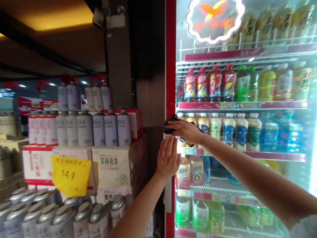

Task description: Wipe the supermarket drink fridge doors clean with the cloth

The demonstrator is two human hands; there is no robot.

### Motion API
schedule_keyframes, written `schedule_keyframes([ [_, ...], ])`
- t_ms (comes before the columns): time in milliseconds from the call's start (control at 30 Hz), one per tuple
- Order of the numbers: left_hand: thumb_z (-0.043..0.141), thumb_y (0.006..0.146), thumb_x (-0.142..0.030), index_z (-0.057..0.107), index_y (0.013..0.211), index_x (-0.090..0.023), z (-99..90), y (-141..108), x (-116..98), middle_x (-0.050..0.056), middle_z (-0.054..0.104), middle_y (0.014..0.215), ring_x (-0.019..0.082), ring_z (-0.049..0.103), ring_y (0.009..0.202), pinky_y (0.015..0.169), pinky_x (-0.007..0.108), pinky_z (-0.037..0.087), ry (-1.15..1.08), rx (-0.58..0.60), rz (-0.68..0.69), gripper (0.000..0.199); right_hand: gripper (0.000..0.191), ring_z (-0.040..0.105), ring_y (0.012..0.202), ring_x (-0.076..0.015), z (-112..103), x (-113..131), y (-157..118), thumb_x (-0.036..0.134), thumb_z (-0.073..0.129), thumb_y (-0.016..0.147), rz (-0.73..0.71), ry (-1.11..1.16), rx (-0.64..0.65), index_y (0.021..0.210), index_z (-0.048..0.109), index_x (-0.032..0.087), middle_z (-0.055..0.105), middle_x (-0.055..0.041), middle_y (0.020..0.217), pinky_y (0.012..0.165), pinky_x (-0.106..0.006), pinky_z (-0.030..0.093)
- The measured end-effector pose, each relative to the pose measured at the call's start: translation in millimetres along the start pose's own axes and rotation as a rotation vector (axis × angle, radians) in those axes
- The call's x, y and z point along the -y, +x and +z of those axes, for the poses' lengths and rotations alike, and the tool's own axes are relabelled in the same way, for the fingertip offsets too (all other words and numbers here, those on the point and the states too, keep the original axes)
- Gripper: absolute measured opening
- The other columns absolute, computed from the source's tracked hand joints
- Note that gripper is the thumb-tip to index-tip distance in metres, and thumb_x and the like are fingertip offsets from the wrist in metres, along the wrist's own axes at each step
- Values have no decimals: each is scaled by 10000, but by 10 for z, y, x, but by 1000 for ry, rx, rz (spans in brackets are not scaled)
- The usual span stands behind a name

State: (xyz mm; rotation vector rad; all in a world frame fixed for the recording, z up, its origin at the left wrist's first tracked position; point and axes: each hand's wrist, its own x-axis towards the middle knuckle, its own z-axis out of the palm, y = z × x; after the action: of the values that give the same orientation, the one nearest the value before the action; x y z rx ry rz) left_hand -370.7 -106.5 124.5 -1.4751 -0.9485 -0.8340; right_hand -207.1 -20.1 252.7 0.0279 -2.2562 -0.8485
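Note:
A tall drinks cooler with a red door frame (pixel 170 56) stands in front of me. My right hand (pixel 184 130) presses a dark cloth (pixel 170 121) against the frame's left edge; a dark and yellow edge of it shows below the palm. Just beneath, my left hand (pixel 169 157) lies on the same frame, fingers stretched upward and close together, with nothing visible in it. Its fingertips come close to the right hand's fingers. Behind the glass near the hands are several white-capped bottles (pixel 215 127) and two orange-brown bottles (pixel 196 170).
To the left, metal drink bottles (pixel 98 130) stand on stacked cartons (pixel 112 165), with more silver-topped bottles (pixel 63 218) in front. A yellow price sign (pixel 71 176) hangs on the cartons. Red-capped bottles (pixel 202 84) fill an upper cooler shelf, below a lit sign (pixel 215 19).

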Motion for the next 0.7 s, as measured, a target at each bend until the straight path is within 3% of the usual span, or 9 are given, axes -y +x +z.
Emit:
schedule_keyframes([
  [100, 431, 1014, -349, 132, 1633, -72, -6, 21, -5, 185, 434, 1601, 291, 325, 1536, 1263, 472, 297, 12, 17, -11, 742, 367, 512, 1421, -219, -116, -121, 138, 113, 565, 958, 42, -30, -14, 1198, 749, 320, 624, -5, 1459, 1202, -477, 391],
  [267, 416, 1017, -325, 69, 1640, -80, -55, 118, 32, 166, 426, 1609, 291, 311, 1542, 1271, 491, 282, 26, 42, -8, 754, 373, 478, 1445, -255, -248, -277, 409, 162, 559, 982, 306, -112, -147, 1283, 713, 320, 576, -30, 1509, 1188, -489, 402],
  [467, 417, 1014, -308, 26, 1641, -91, -75, 227, 109, 158, 402, 1624, 286, 310, 1542, 1264, 499, 305, 33, 58, 2, 771, 380, 521, 1406, -220, -169, -170, 313, 143, 560, 986, 143, -163, -64, 1286, 707, 325, 621, -34, 1462, 1176, -435, 421],
  [700, 391, 1029, -350, 108, 1633, -77, -23, 669, 188, 173, 396, 1626, 295, 260, 1560, 1274, 530, 268, 45, 18, -37, 721, 420, 451, 1463, -270, -350, -392, 521, 148, 508, 1006, 399, -340, -192, 1379, 642, 289, 525, -84, 1551, 1155, -479, 436],
])
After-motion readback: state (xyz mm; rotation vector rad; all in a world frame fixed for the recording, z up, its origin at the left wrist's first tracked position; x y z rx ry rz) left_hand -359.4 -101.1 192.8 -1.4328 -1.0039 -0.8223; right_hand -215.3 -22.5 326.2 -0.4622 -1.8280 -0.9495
